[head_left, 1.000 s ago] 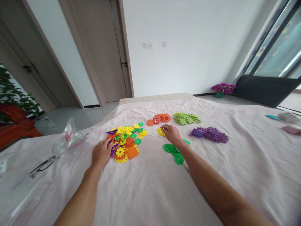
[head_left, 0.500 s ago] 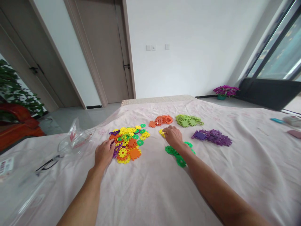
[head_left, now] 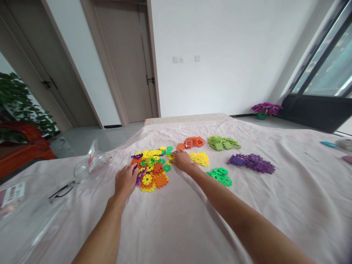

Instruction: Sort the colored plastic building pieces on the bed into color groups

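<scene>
A mixed pile of notched plastic building discs and squares (head_left: 154, 167) lies on the cloth in yellow, green, orange and purple. My left hand (head_left: 126, 179) rests at the pile's left edge, its fingers loosely bent and slightly apart, holding nothing visible. At the pile's right side, my right hand (head_left: 181, 160) has its fingers bent down and closed on a yellow disc (head_left: 171, 161); its fingertips are partly hidden. Sorted groups lie beyond and right of this hand: yellow discs (head_left: 201, 159), green discs (head_left: 220, 176), orange squares (head_left: 195, 141), light green pieces (head_left: 224, 143) and purple pieces (head_left: 254, 162).
Clear plastic packaging (head_left: 97, 163) lies left of the pile. Nearer me are black-framed glasses (head_left: 62, 190) and a clear plastic bag (head_left: 41, 227) on the pink cloth (head_left: 176, 227). A blue item (head_left: 328, 144) is at the far right edge.
My right hand has moved left from the yellow group to the mixed pile's right side, uncovering the yellow discs. My left hand stays at the pile's left edge. The view has shifted slightly.
</scene>
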The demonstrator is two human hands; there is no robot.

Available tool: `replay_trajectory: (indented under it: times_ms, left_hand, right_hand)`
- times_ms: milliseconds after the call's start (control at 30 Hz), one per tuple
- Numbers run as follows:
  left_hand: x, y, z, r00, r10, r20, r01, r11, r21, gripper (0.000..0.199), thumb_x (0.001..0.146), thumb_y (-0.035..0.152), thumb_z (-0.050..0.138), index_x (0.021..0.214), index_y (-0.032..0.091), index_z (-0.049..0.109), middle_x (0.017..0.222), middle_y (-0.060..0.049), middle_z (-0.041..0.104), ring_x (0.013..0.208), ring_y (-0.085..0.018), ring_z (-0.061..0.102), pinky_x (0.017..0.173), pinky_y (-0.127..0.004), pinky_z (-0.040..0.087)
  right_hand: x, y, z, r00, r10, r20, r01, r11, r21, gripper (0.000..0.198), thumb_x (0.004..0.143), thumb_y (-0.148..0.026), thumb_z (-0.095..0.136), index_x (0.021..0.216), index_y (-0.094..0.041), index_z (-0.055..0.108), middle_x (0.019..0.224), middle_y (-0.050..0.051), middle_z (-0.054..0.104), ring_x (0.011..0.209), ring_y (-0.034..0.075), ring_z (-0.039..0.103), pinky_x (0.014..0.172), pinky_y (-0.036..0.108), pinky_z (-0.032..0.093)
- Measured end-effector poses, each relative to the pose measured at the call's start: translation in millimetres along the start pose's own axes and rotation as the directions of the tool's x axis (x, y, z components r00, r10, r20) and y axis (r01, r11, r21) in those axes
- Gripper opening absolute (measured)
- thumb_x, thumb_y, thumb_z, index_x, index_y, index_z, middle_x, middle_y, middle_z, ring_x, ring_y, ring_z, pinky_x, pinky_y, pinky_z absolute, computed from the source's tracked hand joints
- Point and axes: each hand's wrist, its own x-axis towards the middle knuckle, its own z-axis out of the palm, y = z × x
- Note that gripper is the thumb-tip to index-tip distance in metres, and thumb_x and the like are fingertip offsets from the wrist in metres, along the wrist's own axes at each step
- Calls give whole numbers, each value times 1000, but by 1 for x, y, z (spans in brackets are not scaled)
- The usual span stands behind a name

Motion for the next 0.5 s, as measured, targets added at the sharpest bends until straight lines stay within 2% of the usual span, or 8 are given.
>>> replay_trajectory:
  times_ms: [100, 233, 333, 500]
  left_hand:
    - [0, 1, -1, 1000, -1, 2, 1, 1000, 0, 42, 95, 37, 35, 124, 22, 62, 127, -8, 64, 117, -22, 57, 101, -35, 40]
    - [0, 0, 0, 1000, 1, 5, -1, 1000, -3, 42, 95, 37, 35, 124, 22, 61, 129, -8, 63, 118, -21, 57, 100, -35, 39]
    - [0, -1, 1, 1000, 4, 8, -4, 1000, 1, 43, 95, 37, 34, 124, 21, 61, 128, -8, 63, 118, -22, 57, 100, -36, 40]
    - [0, -2, 2, 1000, 8, 7, -8, 1000, -13, 43, 96, 38, 33, 124, 21, 62, 129, -8, 63, 118, -23, 56, 100, -36, 40]
  right_hand:
    - [3, 0, 2, 999, -48, -22, 47, 999, -27, 29, 91, -41, 58, 110, -22, 68, 110, 9, 69, 106, 22, 58, 85, 29, 38]
    - [2, 1, 1, 993, -109, -39, 106, 991, -81, 31, 98, -34, 43, 97, -19, 70, 101, 10, 71, 100, 21, 60, 82, 29, 38]
    - [0, 1, -2, 996, -63, -70, 59, 997, -58, 34, 101, -33, 38, 96, -20, 69, 100, 9, 71, 95, 19, 62, 78, 27, 38]
    - [-12, 14, -12, 986, 100, -136, -90, 993, 82, 35, 100, -36, 36, 97, -22, 68, 101, 5, 70, 90, 16, 62, 68, 24, 35]
